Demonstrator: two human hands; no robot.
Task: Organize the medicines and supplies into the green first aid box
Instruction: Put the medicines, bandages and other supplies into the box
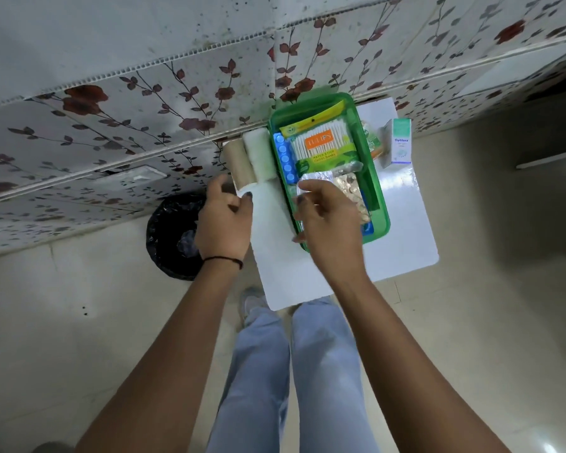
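The green first aid box (380, 204) lies open on a small white table (402, 223). Inside it are a pack of cotton swabs (324, 145), a blue pill strip (285, 158) and gold blister strips (350, 188). My right hand (327, 223) hovers over the box's near end, pinching a silver tablet strip (317, 178). My left hand (224, 220) touches the near end of a tan bandage roll (239, 165), which lies beside a white gauze roll (258, 155), left of the box.
A white and teal medicine carton (397, 142) stands right of the box, near the wall. A black-lined bin (174, 237) sits on the floor left of the table. Floral-tiled wall runs behind. My legs stand at the table's near edge.
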